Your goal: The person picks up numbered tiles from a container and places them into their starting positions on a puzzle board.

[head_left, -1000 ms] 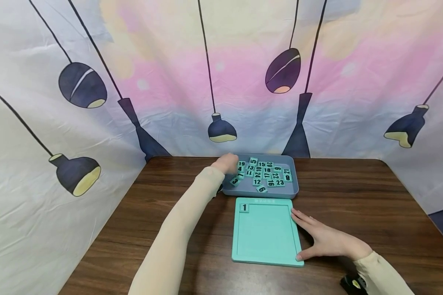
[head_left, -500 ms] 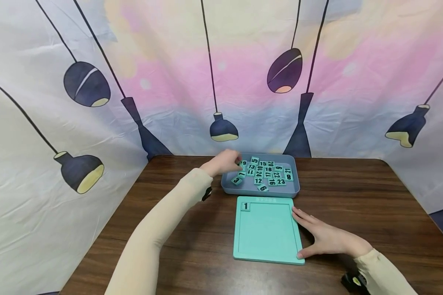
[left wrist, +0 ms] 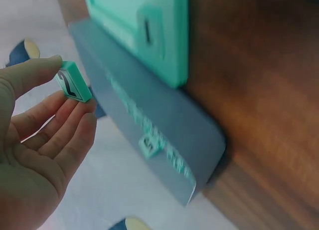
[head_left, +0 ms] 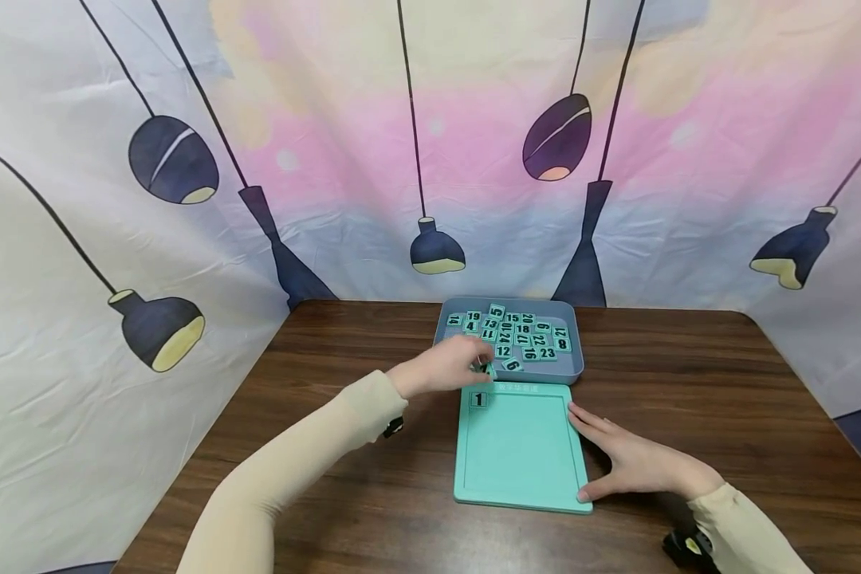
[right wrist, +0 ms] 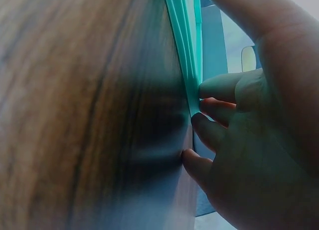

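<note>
My left hand pinches a green number tile marked 2 between thumb and fingers. It is raised over the front left of the blue-grey tray, close to the top edge of a mint-green board. A tile marked 1 lies in the board's top left corner. With fingers spread and fairly straight, my right hand touches the board's right edge. The right wrist view shows those fingers against the board's side.
Several loose number tiles lie in the tray, turned various ways. The tray stands just behind the board on a brown wood-grain table. Behind the table hangs a cloth printed with lamps.
My left hand has moved from the tray's left rear toward its front, near the board, and carries the tile marked 2. The right hand stays at the board's edge.
</note>
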`<state>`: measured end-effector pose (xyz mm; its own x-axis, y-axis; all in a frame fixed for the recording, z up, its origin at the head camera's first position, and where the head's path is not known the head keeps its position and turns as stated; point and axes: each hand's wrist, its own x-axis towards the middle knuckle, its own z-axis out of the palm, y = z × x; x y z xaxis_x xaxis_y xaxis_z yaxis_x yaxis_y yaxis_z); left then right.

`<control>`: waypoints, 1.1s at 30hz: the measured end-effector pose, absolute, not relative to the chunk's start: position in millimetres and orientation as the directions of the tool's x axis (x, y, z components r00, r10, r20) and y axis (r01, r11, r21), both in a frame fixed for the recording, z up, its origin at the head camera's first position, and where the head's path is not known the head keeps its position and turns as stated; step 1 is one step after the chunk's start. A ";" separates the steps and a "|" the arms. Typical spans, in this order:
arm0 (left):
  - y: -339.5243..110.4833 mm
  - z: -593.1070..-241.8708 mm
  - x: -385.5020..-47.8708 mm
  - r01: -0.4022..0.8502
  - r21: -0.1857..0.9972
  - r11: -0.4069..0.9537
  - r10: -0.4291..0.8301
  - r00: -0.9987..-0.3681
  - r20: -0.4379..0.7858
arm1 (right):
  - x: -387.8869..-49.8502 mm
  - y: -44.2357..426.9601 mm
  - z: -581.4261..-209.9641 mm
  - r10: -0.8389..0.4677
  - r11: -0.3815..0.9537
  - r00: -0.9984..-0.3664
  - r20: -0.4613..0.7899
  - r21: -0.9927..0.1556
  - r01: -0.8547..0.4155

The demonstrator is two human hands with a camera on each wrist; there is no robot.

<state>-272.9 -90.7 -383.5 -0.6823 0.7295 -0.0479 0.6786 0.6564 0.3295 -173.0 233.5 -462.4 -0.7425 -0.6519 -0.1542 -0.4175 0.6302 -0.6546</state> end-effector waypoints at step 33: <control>-89.2 -424.6 -241.4 0.855 0.210 0.474 0.874 -0.427 -0.234 | -173.9 229.2 -460.8 -0.637 0.640 -0.753 -0.165 -0.657 -0.397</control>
